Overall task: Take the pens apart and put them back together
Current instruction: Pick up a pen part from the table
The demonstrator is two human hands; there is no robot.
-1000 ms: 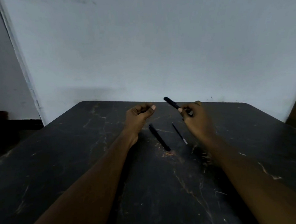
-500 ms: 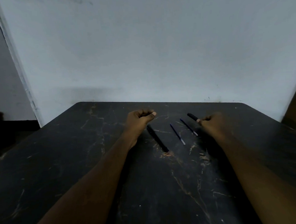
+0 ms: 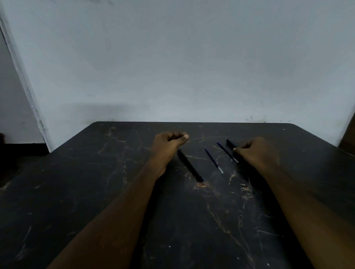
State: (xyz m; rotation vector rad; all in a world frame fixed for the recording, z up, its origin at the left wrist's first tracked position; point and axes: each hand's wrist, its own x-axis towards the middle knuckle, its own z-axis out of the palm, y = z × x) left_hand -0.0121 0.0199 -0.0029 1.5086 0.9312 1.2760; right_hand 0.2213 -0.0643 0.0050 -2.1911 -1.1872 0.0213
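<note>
Two hands low over dark marbled table (image 3: 106,199), forearms reaching in from near edge. Left hand (image 3: 169,144) curled into loose fist, thumb laid across fingers; contents of fist not visible, cannot tell whether anything held. Right hand (image 3: 255,153) closed, knuckles up, fingertips pinched on black pen barrel (image 3: 231,144); far end of barrel projecting beyond fingers, pointing away and to left, rest hidden under hand.

Between hands, three loose parts flat on table, roughly parallel, each slanting from far-left to near-right:
- Second black barrel (image 3: 190,166), just beside left wrist on inner side, far end touching or tucked under heel of left hand.
- Thin blue refill (image 3: 214,160), midway between hands, pale tip toward near side, clear of both.
- Second blue refill (image 3: 227,151), just beside right-hand fingers, pale tip close to knuckles; contact with hand not discernible.

Pale wall (image 3: 168,62) beyond far edge of table.
</note>
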